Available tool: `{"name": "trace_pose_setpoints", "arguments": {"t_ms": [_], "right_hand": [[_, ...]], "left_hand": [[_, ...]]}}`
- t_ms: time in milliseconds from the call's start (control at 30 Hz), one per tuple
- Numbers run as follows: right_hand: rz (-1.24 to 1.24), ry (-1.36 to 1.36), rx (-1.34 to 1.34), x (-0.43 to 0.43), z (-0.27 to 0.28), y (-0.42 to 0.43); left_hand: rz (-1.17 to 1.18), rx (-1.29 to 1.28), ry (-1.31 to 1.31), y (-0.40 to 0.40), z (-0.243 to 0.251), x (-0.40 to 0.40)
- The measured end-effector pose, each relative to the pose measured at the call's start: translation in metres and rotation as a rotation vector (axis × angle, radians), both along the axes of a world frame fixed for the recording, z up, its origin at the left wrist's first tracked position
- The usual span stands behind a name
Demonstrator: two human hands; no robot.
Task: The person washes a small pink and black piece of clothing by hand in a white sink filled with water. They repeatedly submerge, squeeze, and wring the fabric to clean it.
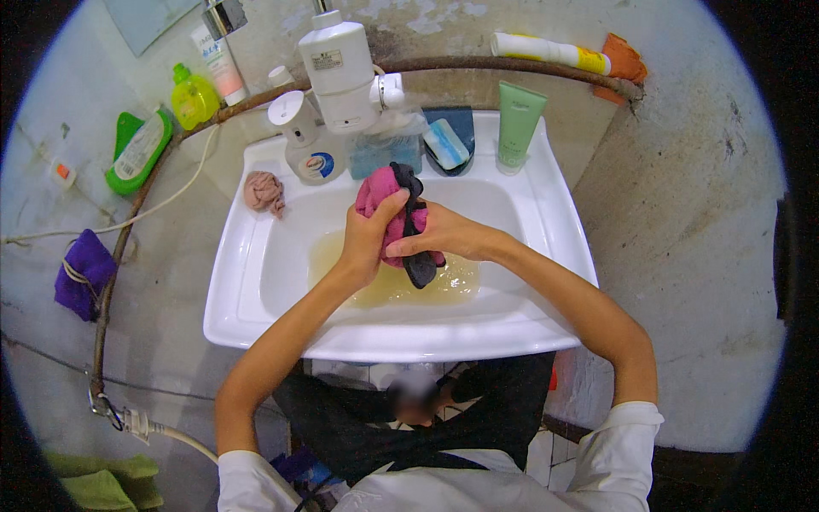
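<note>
Both my hands grip a bunched pink cloth with dark grey edging (374, 192) above the basin of a white washbasin (409, 342). My left hand (369, 233) holds its left side, thumb laid across the pink part. On the right, my right hand (445, 233) has its fingers closed around the cloth, with the thumb pointing left. A dark grey end of the cloth hangs below my fingers. Yellowish, cloudy water (377, 291) lies in the basin underneath. Parts of the cloth are hidden by my hands.
Along the back rim stand a clear soap dispenser (313, 150), a blue sponge-like block (384, 157), a soap bar (446, 142) on a dark dish and a green tube (519, 128). A wrung brown cloth (263, 192) rests at left. Above hangs a white tap heater (339, 70).
</note>
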State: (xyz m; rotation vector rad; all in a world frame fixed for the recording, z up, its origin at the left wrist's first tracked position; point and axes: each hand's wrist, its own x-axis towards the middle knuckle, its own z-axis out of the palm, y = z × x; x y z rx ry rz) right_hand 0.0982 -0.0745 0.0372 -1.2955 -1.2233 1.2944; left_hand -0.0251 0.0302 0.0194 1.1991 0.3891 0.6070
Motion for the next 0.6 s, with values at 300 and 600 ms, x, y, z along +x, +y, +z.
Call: {"name": "trace_pose_setpoints", "arguments": {"t_ms": [300,600], "right_hand": [[-0.118,0.122,0.003,-0.024,-0.028,0.006],[-0.209,-0.347,0.161,-0.018,-0.048,0.021]], "left_hand": [[-0.170,0.217,-0.059,0.008,-0.001,-0.001],[0.044,0.290,-0.077,-0.006,0.002,0.007]]}}
